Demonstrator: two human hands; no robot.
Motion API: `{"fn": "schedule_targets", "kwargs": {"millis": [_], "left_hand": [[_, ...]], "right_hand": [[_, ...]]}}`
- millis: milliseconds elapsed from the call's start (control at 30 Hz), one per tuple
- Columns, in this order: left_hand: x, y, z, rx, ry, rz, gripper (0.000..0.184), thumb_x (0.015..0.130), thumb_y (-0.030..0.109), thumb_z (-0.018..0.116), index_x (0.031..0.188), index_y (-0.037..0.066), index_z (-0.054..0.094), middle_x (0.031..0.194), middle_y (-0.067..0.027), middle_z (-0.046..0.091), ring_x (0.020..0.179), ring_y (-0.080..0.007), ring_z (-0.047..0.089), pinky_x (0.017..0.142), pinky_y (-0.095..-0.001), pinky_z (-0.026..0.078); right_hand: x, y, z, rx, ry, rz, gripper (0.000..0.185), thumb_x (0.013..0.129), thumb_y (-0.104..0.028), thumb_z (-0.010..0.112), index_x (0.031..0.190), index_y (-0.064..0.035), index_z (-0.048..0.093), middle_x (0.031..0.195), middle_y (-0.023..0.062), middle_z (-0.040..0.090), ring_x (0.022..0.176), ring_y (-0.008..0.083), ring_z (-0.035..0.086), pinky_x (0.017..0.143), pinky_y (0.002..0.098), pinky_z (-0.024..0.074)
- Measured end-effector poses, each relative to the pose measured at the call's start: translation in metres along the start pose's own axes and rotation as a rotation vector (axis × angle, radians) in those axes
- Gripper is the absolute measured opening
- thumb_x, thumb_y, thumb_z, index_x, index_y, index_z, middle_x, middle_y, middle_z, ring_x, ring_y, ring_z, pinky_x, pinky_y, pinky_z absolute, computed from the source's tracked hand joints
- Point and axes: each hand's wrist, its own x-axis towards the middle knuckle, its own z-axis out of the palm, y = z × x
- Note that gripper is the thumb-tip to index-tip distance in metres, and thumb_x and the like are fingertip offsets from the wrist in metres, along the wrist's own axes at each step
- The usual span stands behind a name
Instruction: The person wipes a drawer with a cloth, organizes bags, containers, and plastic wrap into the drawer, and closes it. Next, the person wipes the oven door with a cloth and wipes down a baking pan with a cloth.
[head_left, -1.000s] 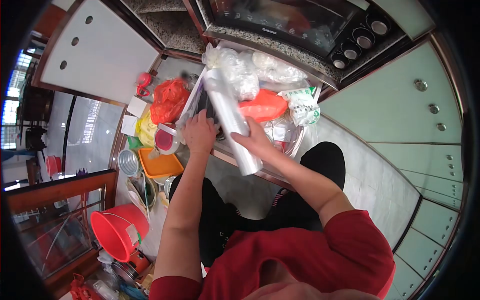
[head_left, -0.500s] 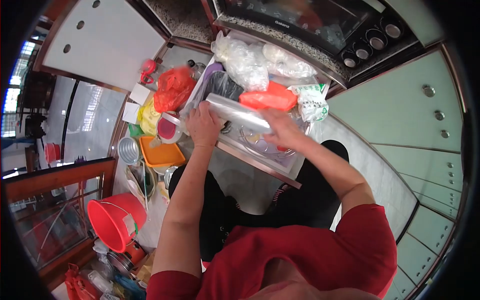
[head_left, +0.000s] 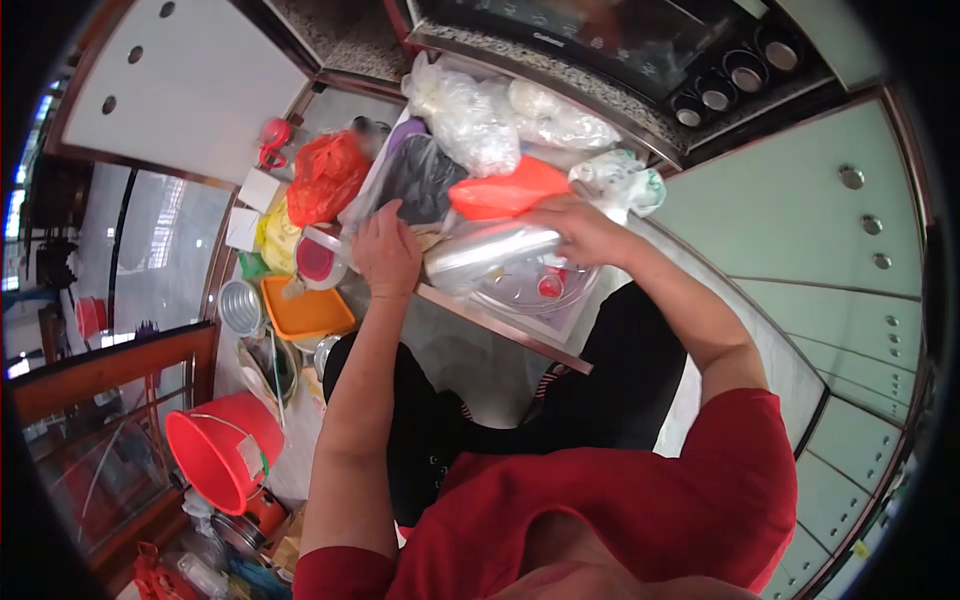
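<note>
A shiny roll of clear plastic film point(head_left: 492, 252) lies slantwise over the front of a pulled-out drawer point(head_left: 520, 338). My right hand point(head_left: 588, 232) is closed round its right end. At the drawer's left front corner is my left hand point(head_left: 386, 252), off the roll, with its thumb apart from the fingers. Next to its fingers sits a black bag in clear plastic point(head_left: 425, 178). Just behind the roll lies a red-orange plastic bag point(head_left: 508, 188). Under and in front of the roll are a clear round container point(head_left: 520, 292) and a small red item point(head_left: 550, 284).
Clear bags point(head_left: 465, 115) and a white-green bag point(head_left: 615, 180) fill the drawer's back. To the left stand a red bag point(head_left: 327, 180), an orange tray point(head_left: 308, 308) and a red bucket point(head_left: 225, 450). An oven point(head_left: 600, 45) is above; green cabinets point(head_left: 790, 190) line the right.
The roll has been lowered toward the drawer's front. My left hand has come off its left end and moved slightly down and left; my right hand still holds the other end.
</note>
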Motion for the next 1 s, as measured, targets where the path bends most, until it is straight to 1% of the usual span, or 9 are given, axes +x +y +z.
{"fn": "schedule_targets", "kwargs": {"millis": [167, 400, 500, 600, 667, 733, 800, 900, 1000], "left_hand": [[-0.010, -0.004, 0.009, 0.030, -0.112, 0.079, 0.020, 0.082, 0.019, 0.061, 0.101, 0.013, 0.063, 0.080, -0.0039, 0.061, 0.076, -0.0255, 0.058, 0.066, -0.0408, 0.043], [-0.012, -0.003, 0.011, 0.007, -0.116, 0.106, 0.014, 0.083, 0.025, 0.062, 0.090, 0.013, 0.066, 0.074, -0.0039, 0.059, 0.073, -0.0248, 0.058, 0.064, -0.0398, 0.043], [-0.008, -0.004, 0.013, 0.004, -0.125, 0.118, 0.013, 0.082, 0.023, 0.063, 0.089, 0.013, 0.066, 0.075, -0.0041, 0.060, 0.072, -0.0249, 0.058, 0.063, -0.0397, 0.043], [-0.005, -0.006, 0.010, 0.015, -0.129, 0.149, 0.013, 0.081, 0.022, 0.063, 0.090, 0.013, 0.066, 0.076, -0.0043, 0.060, 0.072, -0.0250, 0.058, 0.063, -0.0397, 0.043], [-0.006, -0.007, 0.009, -0.005, -0.127, 0.158, 0.013, 0.081, 0.021, 0.063, 0.090, 0.012, 0.065, 0.076, -0.0045, 0.060, 0.072, -0.0250, 0.058, 0.063, -0.0398, 0.044], [-0.004, -0.005, 0.005, -0.033, -0.109, 0.139, 0.018, 0.080, 0.020, 0.064, 0.096, 0.012, 0.065, 0.078, -0.0050, 0.060, 0.072, -0.0255, 0.058, 0.063, -0.0406, 0.044], [0.003, 0.005, -0.007, -0.089, -0.182, 0.132, 0.026, 0.079, 0.021, 0.065, 0.104, 0.013, 0.064, 0.083, -0.0059, 0.061, 0.074, -0.0264, 0.059, 0.065, -0.0413, 0.045], [0.024, 0.032, -0.015, -0.197, -0.327, 0.158, 0.041, 0.078, 0.023, 0.067, 0.118, 0.014, 0.059, 0.096, -0.0079, 0.061, 0.082, -0.0282, 0.062, 0.071, -0.0415, 0.049], [0.043, 0.052, 0.003, -0.268, -0.388, 0.215, 0.052, 0.078, 0.024, 0.067, 0.128, 0.016, 0.053, 0.109, -0.0098, 0.060, 0.092, -0.0301, 0.063, 0.078, -0.0407, 0.051]], "right_hand": [[0.002, 0.005, 0.059, -0.338, 0.295, -0.037, 0.060, 0.070, 0.004, 0.056, 0.128, -0.0129, 0.055, 0.125, 0.0104, 0.054, 0.118, 0.0290, 0.049, 0.106, 0.0472, 0.0329], [-0.001, 0.003, 0.045, -0.350, 0.117, 0.056, 0.070, 0.072, 0.002, 0.055, 0.139, -0.0185, 0.045, 0.140, 0.0104, 0.045, 0.131, 0.0294, 0.040, 0.113, 0.0498, 0.0226], [-0.002, -0.002, 0.041, -0.328, 0.141, 0.052, 0.069, 0.071, 0.000, 0.060, 0.137, -0.0175, 0.047, 0.138, 0.0109, 0.048, 0.130, 0.0295, 0.042, 0.112, 0.0499, 0.0256], [-0.007, -0.012, 0.028, 0.024, 0.244, -0.071, 0.060, 0.073, -0.002, 0.066, 0.131, -0.0119, 0.053, 0.130, 0.0123, 0.053, 0.123, 0.0324, 0.047, 0.107, 0.0493, 0.0330], [-0.016, -0.020, -0.003, -0.194, 0.511, -0.112, 0.052, 0.075, -0.004, 0.067, 0.126, -0.0068, 0.056, 0.125, 0.0154, 0.056, 0.120, 0.0351, 0.049, 0.103, 0.0496, 0.0366], [-0.031, -0.014, -0.023, -0.447, 0.739, 0.214, 0.048, 0.075, -0.006, 0.069, 0.122, -0.0045, 0.057, 0.123, 0.0176, 0.057, 0.119, 0.0374, 0.049, 0.102, 0.0470, 0.0376], [-0.043, 0.011, -0.032, -0.382, 0.832, 0.424, 0.050, 0.073, -0.012, 0.070, 0.121, -0.0047, 0.057, 0.119, 0.0190, 0.058, 0.111, 0.0385, 0.053, 0.098, 0.0443, 0.0414], [-0.060, 0.065, -0.026, -0.090, 0.487, 0.503, 0.049, 0.074, -0.015, 0.068, 0.120, -0.0023, 0.057, 0.119, 0.0203, 0.059, 0.109, 0.0367, 0.055, 0.096, 0.0421, 0.0433], [-0.049, 0.051, -0.051, -0.007, 0.530, 0.652, 0.043, 0.075, -0.015, 0.066, 0.116, -0.0026, 0.058, 0.119, 0.0188, 0.060, 0.105, 0.0338, 0.058, 0.090, 0.0383, 0.0457]]}}
